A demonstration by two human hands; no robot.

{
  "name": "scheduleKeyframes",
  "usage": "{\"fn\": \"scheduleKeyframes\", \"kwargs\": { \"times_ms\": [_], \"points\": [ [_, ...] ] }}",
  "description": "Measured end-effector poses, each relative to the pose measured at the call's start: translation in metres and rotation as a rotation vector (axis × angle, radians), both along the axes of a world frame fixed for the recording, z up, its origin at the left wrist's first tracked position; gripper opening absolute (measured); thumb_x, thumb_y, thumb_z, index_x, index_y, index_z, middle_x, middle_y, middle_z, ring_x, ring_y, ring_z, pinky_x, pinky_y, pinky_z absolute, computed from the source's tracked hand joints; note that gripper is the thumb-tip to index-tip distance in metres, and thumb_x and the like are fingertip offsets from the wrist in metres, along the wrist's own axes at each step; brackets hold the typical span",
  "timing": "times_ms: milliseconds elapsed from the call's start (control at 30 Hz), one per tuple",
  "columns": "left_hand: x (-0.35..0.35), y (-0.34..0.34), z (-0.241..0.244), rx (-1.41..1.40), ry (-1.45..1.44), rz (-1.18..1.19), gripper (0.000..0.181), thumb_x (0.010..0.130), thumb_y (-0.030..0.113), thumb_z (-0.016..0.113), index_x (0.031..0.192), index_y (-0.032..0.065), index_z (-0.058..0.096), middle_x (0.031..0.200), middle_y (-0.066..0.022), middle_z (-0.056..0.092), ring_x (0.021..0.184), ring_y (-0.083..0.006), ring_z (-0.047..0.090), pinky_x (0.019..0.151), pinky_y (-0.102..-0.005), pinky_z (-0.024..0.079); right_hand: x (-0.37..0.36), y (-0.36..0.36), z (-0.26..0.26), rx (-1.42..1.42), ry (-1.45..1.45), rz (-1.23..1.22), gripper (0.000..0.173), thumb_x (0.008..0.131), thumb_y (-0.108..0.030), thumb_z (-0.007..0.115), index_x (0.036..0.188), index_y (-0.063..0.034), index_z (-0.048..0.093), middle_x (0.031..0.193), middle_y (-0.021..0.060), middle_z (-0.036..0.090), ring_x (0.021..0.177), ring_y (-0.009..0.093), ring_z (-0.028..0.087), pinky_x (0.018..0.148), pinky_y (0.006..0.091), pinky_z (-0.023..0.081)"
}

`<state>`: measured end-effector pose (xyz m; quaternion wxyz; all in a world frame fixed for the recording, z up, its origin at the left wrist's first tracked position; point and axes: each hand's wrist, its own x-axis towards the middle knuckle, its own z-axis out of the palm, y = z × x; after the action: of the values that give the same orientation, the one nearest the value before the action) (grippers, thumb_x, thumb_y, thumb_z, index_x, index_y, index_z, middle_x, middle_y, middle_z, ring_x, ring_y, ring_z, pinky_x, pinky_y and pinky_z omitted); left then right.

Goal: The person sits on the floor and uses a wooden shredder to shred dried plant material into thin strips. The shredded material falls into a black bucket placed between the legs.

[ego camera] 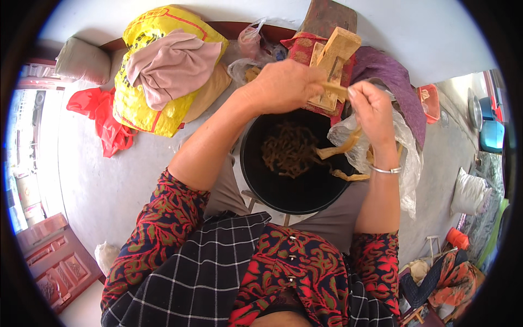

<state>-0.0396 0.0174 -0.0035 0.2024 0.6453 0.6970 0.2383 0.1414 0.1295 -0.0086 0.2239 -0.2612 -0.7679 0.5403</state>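
Note:
My left hand [282, 86] and my right hand [371, 108] meet over the front of a small wooden cutting jig [336, 57]. Between their fingers stretches a short yellowish-brown strip [336, 88], pinched at each end. The jig has a slotted board and a raised block, and rests on red patterned cloth [303, 45] over a wooden bench. Beneath my hands a round black basin [269, 190] holds a heap of short brown pieces [292, 149]. Longer pale strips [341, 149] hang over its right side from a clear plastic bag [402, 163] partly behind my right wrist.
A yellow woven sack [153, 30] with a pink towel [171, 65] on it stands to the left, a red plastic bag [108, 118] beside it. Purple cloth [386, 67] and an orange-red basket [429, 104] are at the right. Behind runs a white wall [412, 32].

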Motion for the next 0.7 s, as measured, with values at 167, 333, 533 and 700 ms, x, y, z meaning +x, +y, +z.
{"fn": "scheduleKeyframes", "kwargs": {
  "times_ms": [167, 333, 533, 700],
  "points": [
    [-0.005, 0.026, -0.019, 0.175, 0.017, 0.259, 0.023, 0.082, 0.030, 0.057, 0.094, 0.0116, 0.060, 0.072, -0.0149, 0.061, 0.071, -0.0365, 0.058, 0.062, -0.0442, 0.045, -0.032, 0.016, -0.025, 0.159, 0.035, -0.232, 0.017, 0.085, -0.013, 0.055, 0.075, 0.0008, 0.056, 0.054, 0.0017, 0.044, 0.054, 0.006, 0.039, 0.050, 0.0251, 0.035],
    [-0.006, 0.028, -0.018, -0.034, 0.133, 0.261, 0.027, 0.081, 0.036, 0.056, 0.094, 0.0125, 0.060, 0.077, -0.0135, 0.063, 0.075, -0.0349, 0.060, 0.065, -0.0437, 0.047, -0.038, 0.021, -0.037, 0.505, -0.213, -0.182, 0.021, 0.084, -0.016, 0.054, 0.074, 0.0021, 0.055, 0.065, 0.0220, 0.051, 0.057, 0.037, 0.048, 0.055, 0.0376, 0.041],
    [0.029, -0.008, 0.009, -0.002, 0.039, 0.143, 0.038, 0.087, 0.042, 0.045, 0.097, 0.0092, 0.062, 0.075, -0.0139, 0.064, 0.079, -0.0354, 0.061, 0.067, -0.0446, 0.049, -0.010, 0.001, -0.015, -0.919, 0.109, 0.104, 0.022, 0.089, -0.023, 0.054, 0.077, -0.0050, 0.057, 0.053, 0.0028, 0.048, 0.044, 0.015, 0.045, 0.041, 0.0276, 0.037],
    [0.054, -0.009, -0.002, 0.038, -1.173, 0.324, 0.036, 0.097, 0.032, 0.034, 0.093, 0.0020, 0.054, 0.078, -0.0101, 0.062, 0.072, -0.0140, 0.061, 0.056, -0.0259, 0.048, -0.020, -0.041, -0.009, -1.147, 0.255, 0.137, 0.015, 0.092, -0.020, 0.051, 0.090, -0.0062, 0.057, 0.058, -0.0019, 0.047, 0.045, 0.006, 0.041, 0.039, 0.0216, 0.037]
  ]
}}
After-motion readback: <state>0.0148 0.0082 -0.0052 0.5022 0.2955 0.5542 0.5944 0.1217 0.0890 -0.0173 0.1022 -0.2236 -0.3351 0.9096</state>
